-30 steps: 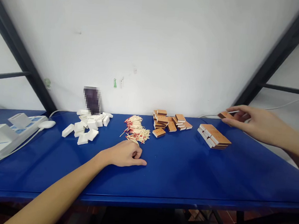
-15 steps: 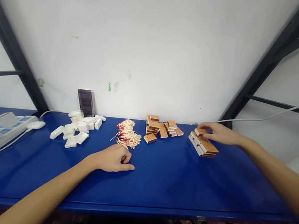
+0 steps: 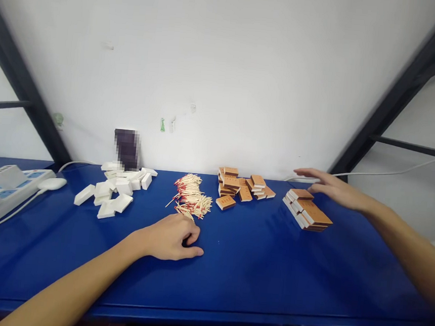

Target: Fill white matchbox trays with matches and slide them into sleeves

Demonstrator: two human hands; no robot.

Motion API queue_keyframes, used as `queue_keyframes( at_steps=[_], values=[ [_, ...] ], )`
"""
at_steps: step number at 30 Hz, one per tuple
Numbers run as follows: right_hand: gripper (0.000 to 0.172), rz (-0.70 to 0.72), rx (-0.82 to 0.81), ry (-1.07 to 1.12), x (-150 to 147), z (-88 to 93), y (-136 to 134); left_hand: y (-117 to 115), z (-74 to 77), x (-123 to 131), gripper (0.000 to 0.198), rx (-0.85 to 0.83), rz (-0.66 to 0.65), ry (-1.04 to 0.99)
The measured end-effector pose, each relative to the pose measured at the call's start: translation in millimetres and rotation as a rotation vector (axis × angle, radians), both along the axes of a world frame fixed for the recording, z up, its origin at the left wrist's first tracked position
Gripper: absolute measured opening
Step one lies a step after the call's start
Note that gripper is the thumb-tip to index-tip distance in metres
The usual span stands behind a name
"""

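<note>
My left hand [image 3: 175,236] rests on the blue table just in front of a pile of red-tipped matches [image 3: 191,196]. Its fingers are curled in, the thumb sticks out to the right, and no object shows in it. My right hand [image 3: 333,187] hovers behind and to the right of a neat stack of matchboxes [image 3: 314,215], fingers stretched out and holding nothing. One matchbox [image 3: 300,194] lies on the stack's back end. Between the hands, toward the wall, is a loose heap of brown matchbox sleeves or boxes [image 3: 226,202].
White empty-looking matchbox trays [image 3: 123,201] lie scattered at the left, before a dark pixelated upright object [image 3: 126,149]. A power strip [image 3: 17,191] with plugs and a white cable stands at the far left. Black metal frame posts [image 3: 395,92] flank the wall.
My right hand has let go of the matchbox on the stack and lifted away to the right, its fingers opening. My left hand keeps its pose; the view has shifted slightly.
</note>
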State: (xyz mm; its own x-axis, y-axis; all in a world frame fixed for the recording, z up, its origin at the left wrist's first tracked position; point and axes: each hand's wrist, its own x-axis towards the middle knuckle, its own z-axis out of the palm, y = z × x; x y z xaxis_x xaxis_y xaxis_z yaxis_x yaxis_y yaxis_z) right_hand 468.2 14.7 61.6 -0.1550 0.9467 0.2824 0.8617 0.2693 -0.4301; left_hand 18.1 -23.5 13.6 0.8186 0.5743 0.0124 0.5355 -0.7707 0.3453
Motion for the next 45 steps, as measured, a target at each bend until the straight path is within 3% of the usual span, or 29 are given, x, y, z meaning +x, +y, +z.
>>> queue_keyframes(
  at_steps=[3,6,8,11,15,19,23,25,28,30,38,45],
  values=[
    [0.035,0.048,0.161,0.066,-51.3,-4.0,-27.6,-1.3,-0.9,-0.6,0.035,0.052,-0.017,-0.008],
    [0.030,0.288,0.170,-0.183,-117.8,-17.3,-45.4,-2.2,-1.8,-1.2,0.034,0.093,-0.046,-0.023],
    [0.031,0.364,0.187,-0.349,-152.3,-28.2,-43.2,0.5,-1.7,-3.4,0.032,0.120,-0.069,-0.031],
    [0.034,0.414,0.251,-0.433,-178.2,-42.9,-26.3,13.6,1.3,-15.4,0.030,0.227,-0.025,-0.080],
    [0.035,0.438,0.231,-0.452,-183.0,-58.3,-16.3,41.8,14.1,-54.2,0.034,0.397,0.304,-0.213],
    [0.028,0.461,0.276,-0.403,-181.9,-66.4,-28.3,55.5,34.2,-100.0,0.037,0.494,0.529,-0.157],
    [0.027,0.516,0.332,-0.314,-180.9,-70.0,-33.3,45.6,50.8,-127.1,0.040,0.229,0.663,0.065],
    [0.030,0.522,0.339,-0.262,-181.0,-72.0,-31.7,39.2,54.1,-134.1,0.053,0.103,0.736,0.140],
    [0.036,0.515,0.290,-0.237,-181.7,-75.0,-29.0,35.4,52.4,-140.5,0.075,0.026,0.815,0.233],
    [0.036,0.509,0.250,-0.227,-182.0,-76.2,-28.2,36.4,48.9,-142.0,0.079,0.032,0.844,0.288],
    [0.028,0.441,0.260,-0.235,-180.9,-75.7,-28.0,35.0,45.1,-128.5,0.068,0.100,0.976,0.441],
    [0.026,0.563,0.436,-0.218,-198.4,-73.9,-40.1,32.6,43.5,-122.8,0.052,0.130,0.941,0.462]
  ],
)
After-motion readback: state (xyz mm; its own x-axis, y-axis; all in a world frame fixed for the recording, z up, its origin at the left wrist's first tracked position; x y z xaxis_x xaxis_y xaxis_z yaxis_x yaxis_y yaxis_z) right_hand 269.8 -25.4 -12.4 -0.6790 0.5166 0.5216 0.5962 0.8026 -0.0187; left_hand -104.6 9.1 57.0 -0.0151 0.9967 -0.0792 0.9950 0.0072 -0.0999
